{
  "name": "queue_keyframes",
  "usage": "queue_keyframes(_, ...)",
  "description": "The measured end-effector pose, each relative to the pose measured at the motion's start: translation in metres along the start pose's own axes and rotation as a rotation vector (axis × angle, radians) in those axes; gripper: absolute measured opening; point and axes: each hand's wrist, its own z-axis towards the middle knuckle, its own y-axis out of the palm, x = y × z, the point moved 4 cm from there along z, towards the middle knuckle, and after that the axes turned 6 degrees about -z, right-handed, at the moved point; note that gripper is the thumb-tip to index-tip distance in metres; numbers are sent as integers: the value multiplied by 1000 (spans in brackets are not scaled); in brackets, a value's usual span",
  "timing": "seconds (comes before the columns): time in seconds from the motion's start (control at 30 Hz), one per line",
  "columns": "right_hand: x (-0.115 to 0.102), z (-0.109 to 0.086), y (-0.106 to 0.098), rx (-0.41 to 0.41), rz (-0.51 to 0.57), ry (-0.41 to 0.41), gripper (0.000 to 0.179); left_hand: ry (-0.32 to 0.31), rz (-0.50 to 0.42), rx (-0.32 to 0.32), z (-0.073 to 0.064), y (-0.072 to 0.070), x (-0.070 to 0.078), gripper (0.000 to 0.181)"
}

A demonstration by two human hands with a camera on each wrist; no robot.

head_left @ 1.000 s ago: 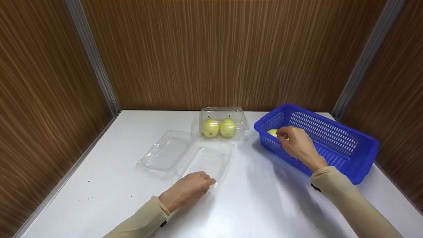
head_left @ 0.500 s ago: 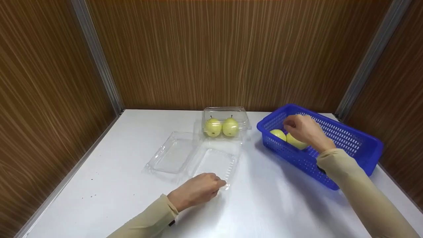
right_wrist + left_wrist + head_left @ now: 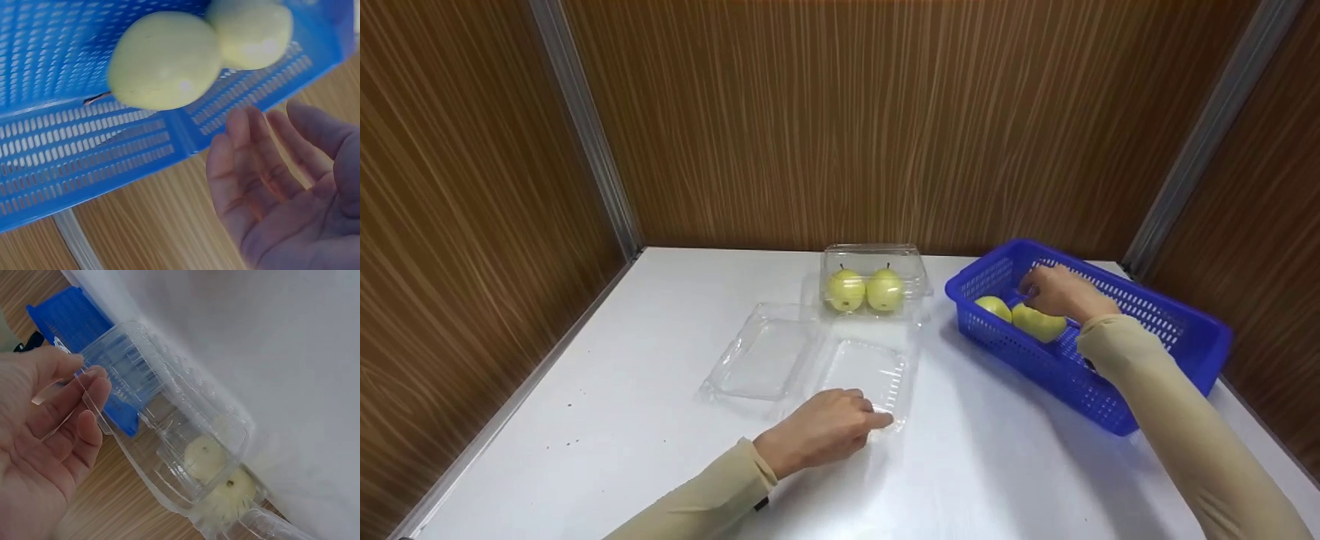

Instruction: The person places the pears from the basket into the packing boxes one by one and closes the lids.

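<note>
An open clear plastic clamshell container (image 3: 864,364) lies on the white table, its two halves side by side. My left hand (image 3: 826,430) pinches the near edge of its right half between thumb and fingers (image 3: 100,385). My right hand (image 3: 1065,294) is over the blue plastic basket (image 3: 1177,360), fingers loosely bent and holding nothing. Two yellow-green pears lie in the basket's left end: one pear (image 3: 994,307) in the corner, the other pear (image 3: 166,59) beside it, with its stem showing in the right wrist view. The hand is close to the pears but apart from them.
Behind the open container stands a closed clear box (image 3: 911,262) with two pears (image 3: 847,291) inside, near the back wall. Wood-patterned panels (image 3: 840,127) enclose the table (image 3: 645,352) at the back and both sides. A few dark specks dot the left side.
My right hand has moved off the pears, up and to the right over the basket, leaving both in sight. My left hand and the open container have shifted slightly right.
</note>
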Motion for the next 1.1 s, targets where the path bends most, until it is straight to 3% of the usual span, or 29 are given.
queue_keyframes(0.17, 5, 8, 11, -84, -53, 25, 42, 7, -43, -5, 4, 2, 3, 27)
queue_keyframes(0.33, 9, 6, 22, -202, 43, 112, 56, -27, -98, 1, 4, 0, 4, 17)
queue_keyframes(0.5, 14, 2, 21, -203, 84, 173, 59, -71, -114, 31, 3, -1, 3, 17)
queue_keyframes(0.7, 26, -5, 23, -296, 226, 304, 59, -77, -142, -1, 0, 0, -1, 26)
queue_keyframes(0.93, 39, -4, 23, -335, 98, 249, 65, -27, -91, 0, -3, 0, -1, 24)
queue_keyframes(1.1, 48, -8, 24, -366, 106, 263, 71, -32, -118, -30, -4, -1, -1, 33)
